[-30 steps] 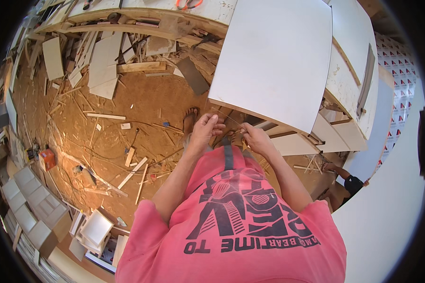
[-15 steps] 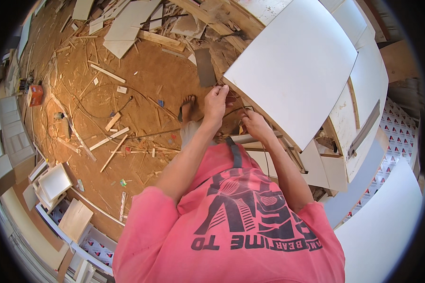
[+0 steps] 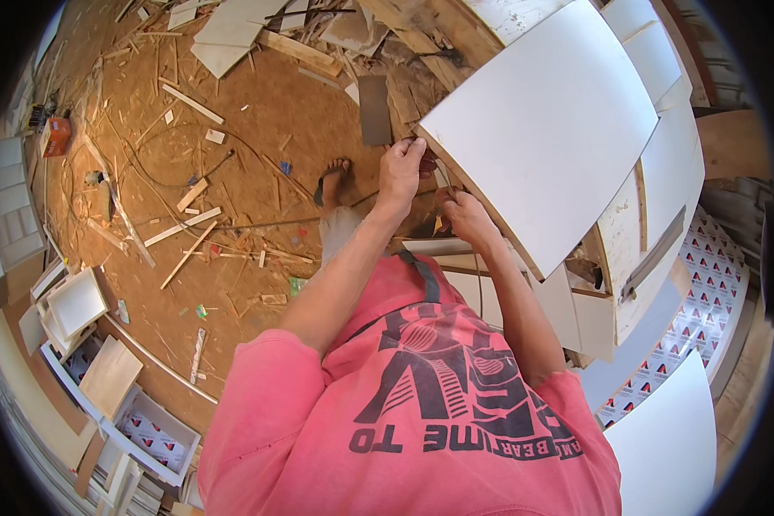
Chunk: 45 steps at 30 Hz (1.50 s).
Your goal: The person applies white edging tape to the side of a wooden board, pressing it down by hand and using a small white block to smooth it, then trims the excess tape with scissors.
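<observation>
A large white board [image 3: 546, 129] lies in front of me to the right, its brown edge facing me. My left hand [image 3: 401, 175] is closed in a pinch at the board's near left corner; what lies between the fingertips is hidden. Lower along the same edge, my right hand [image 3: 468, 215] is closed around something mostly covered by the fingers, with a small yellow-orange part showing beneath. A thin pale strip [image 3: 441, 175] shows between the two hands, close beside the board's edge. I cannot tell what the strip is.
More white panels [image 3: 662, 163] are stacked under and beyond the board. Wood offcuts [image 3: 183, 225] and a dark cable [image 3: 181, 185] litter the brown floor. White drawer boxes [image 3: 77, 303] stand at left, near an orange-red box [image 3: 56, 136]. Another white sheet [image 3: 666, 439] is at lower right.
The view has shifted slightly. My right hand has turned a little and moved nearer the board's edge, and the pale strip between my hands shows more plainly. My left hand stays at the corner.
</observation>
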Motion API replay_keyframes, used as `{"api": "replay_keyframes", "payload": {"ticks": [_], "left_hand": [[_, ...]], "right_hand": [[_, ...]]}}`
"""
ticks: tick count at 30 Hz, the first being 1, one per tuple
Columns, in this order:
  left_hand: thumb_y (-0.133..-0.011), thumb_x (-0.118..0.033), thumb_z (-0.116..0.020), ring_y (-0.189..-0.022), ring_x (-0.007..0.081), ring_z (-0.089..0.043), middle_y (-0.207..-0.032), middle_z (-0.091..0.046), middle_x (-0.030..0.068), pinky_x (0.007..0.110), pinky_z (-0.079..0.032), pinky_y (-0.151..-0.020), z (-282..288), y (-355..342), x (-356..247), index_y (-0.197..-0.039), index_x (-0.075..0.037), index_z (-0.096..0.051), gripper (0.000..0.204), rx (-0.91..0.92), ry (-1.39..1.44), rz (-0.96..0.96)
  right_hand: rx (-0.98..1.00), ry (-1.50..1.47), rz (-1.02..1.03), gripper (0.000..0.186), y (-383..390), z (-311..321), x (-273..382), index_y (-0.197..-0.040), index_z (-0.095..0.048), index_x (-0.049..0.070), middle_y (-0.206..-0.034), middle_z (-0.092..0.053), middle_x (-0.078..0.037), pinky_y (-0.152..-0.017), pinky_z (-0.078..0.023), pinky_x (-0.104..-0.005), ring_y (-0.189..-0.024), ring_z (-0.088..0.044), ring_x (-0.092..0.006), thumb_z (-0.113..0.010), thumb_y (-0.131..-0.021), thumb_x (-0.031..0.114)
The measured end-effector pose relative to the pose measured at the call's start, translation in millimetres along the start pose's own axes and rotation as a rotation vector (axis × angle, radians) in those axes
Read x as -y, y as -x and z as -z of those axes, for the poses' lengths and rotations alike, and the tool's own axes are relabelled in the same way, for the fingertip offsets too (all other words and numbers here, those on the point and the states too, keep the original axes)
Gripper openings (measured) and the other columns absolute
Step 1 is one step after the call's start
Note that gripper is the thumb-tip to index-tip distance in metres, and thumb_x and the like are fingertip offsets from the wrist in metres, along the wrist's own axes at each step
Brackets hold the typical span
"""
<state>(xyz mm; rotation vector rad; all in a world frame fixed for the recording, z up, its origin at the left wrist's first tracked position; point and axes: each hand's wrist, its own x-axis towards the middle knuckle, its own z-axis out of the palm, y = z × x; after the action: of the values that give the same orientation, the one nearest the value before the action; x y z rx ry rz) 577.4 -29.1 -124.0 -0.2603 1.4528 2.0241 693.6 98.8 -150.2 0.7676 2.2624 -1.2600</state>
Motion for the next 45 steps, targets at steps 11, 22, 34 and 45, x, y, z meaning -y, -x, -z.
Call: {"api": "replay_keyframes", "payload": {"ticks": [11, 22, 34, 45], "left_hand": [[-0.096, -0.024, -0.053, -0.068, 0.0120, -0.061, -0.076, -0.064, 0.0047, 0.026, -0.050, -0.062, -2, -3, 6, -0.092, -0.001, -0.062, 0.025, 0.006, 0.128, -0.029], [-0.097, -0.024, -0.052, -0.073, 0.0128, -0.062, -0.086, -0.065, 0.0044, 0.028, -0.051, -0.068, 0, -6, 13, -0.101, -0.002, -0.061, 0.024, 0.028, 0.097, -0.024], [-0.098, -0.024, -0.052, -0.075, 0.0136, -0.062, -0.090, -0.065, 0.0047, 0.029, -0.052, -0.070, 1, -8, 19, -0.107, -0.002, -0.059, 0.025, 0.035, 0.126, -0.034], [-0.099, -0.023, -0.048, -0.078, 0.0145, -0.061, -0.094, -0.064, 0.0055, 0.031, -0.053, -0.072, -1, -7, 14, -0.110, -0.002, -0.057, 0.025, 0.042, 0.154, 0.000]], "right_hand": [[0.032, -0.153, -0.213, 0.040, 58, 19, 37, -0.118, -0.055, -0.004, -0.084, -0.064, -0.014, -0.060, -0.049, -0.0333, -0.064, -0.062, -0.0211, -0.053, -0.090, 0.024], [-0.189, -0.310, -0.163, 0.037, 133, 25, -24, -0.124, -0.057, 0.006, -0.075, -0.059, -0.003, -0.051, -0.040, -0.0252, -0.054, -0.046, -0.0078, -0.053, -0.096, 0.030], [-0.334, -0.221, -0.148, 0.032, 125, 28, -33, -0.117, -0.063, 0.005, -0.070, -0.060, -0.008, -0.061, -0.046, -0.0299, -0.065, -0.058, -0.0147, -0.051, -0.097, 0.028], [-0.393, -0.259, -0.174, 0.030, 125, 28, -25, -0.107, -0.063, 0.001, -0.071, -0.060, -0.009, -0.059, -0.045, -0.0301, -0.062, -0.056, -0.0143, -0.051, -0.097, 0.027]]}}
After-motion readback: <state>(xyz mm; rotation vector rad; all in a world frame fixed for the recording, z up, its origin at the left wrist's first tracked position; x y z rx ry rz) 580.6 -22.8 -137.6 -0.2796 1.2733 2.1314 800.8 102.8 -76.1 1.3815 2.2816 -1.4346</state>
